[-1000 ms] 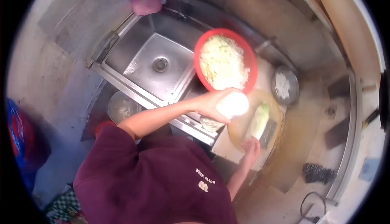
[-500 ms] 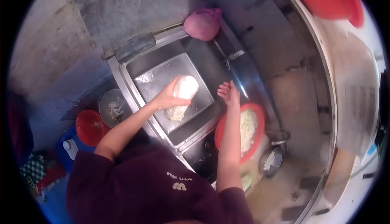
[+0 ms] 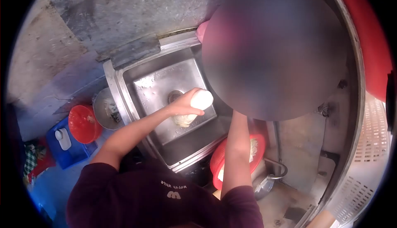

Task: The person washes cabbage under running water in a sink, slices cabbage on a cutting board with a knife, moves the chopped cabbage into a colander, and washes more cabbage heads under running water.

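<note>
My left hand [image 3: 185,104] is wrapped round a pale napa cabbage [image 3: 202,99] above the steel sink basin [image 3: 155,89]. The cabbage's smooth white end points up, and its yellowish leaves show below my fingers. My right forearm [image 3: 239,145] reaches forward past the sink's right side. A large blurred patch covers my right hand, so its fingers and anything in them are hidden. Under that forearm sits a red colander [image 3: 215,166] holding cut pale vegetable pieces.
Left of the sink are a metal bowl [image 3: 101,110] with scraps, a red bowl [image 3: 78,128] and a blue tray [image 3: 74,153]. A metal bowl [image 3: 264,186] lies beside the colander. White perforated baskets [image 3: 355,195] stand at far right. A pink bag [image 3: 201,31] shows partly at the sink's back corner.
The camera view has shifted. My right hand, seen earlier with fingers loosely curled near the tap, is now covered by the blur. My left hand keeps hold of the cabbage over the sink.
</note>
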A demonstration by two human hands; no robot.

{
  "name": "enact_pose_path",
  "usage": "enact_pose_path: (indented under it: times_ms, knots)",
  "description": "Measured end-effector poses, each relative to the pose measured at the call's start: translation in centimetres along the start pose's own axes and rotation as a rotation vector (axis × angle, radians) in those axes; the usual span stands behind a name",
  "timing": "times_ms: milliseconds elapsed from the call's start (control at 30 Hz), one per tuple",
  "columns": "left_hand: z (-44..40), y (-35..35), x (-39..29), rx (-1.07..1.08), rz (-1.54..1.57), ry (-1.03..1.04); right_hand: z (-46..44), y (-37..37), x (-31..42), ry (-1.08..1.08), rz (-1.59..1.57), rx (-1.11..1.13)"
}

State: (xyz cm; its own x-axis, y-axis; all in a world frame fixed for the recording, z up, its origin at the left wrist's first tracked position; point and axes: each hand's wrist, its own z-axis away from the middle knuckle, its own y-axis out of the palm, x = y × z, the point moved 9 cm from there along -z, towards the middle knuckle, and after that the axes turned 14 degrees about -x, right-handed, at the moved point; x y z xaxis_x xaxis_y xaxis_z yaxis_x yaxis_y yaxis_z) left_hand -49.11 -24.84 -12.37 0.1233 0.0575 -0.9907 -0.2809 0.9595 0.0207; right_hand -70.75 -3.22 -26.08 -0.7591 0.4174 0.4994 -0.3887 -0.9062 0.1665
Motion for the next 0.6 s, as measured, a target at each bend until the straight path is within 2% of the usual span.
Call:
enact_pose_path:
  times_ms: [133, 233, 267, 367, 400, 500, 567, 600]
  knots:
    - [-1.7, 1.9, 1.8, -0.029, 0.061, -0.033, -3.9, -0.5, 0.6, 0.099, -0.335, 0.219]
    - [-2.9, 3.2, 4.0, -0.024, 0.115, -0.066, -3.9, -0.7, 1.6, -0.112, -0.341, 0.113]
    - [-3.2, 3.4, 3.9, -0.019, 0.1, -0.065, -1.5, -0.2, 1.9, -0.238, -0.241, 0.091]
    - [-3.9, 4.2, 3.6, -0.016, 0.097, -0.057, 1.0, -0.3, 1.4, -0.333, -0.075, -0.018]
    - [-4.0, 4.2, 3.0, -0.015, 0.103, -0.071, 2.0, -0.5, 0.3, -0.297, -0.008, -0.129]
    - [-4.9, 4.5, 3.2, -0.088, 0.057, -0.038, 8.2, 1.9, -2.4, -0.621, 0.387, -0.087]
    - [-5.8, 4.6, 4.5, -0.179, -0.04, -0.018, 14.0, 5.2, -4.7, -0.885, 0.601, 0.139]
    - [-6.2, 4.6, 5.4, -0.226, -0.111, -0.02, 16.2, 5.9, -5.6, -1.035, 0.713, 0.102]
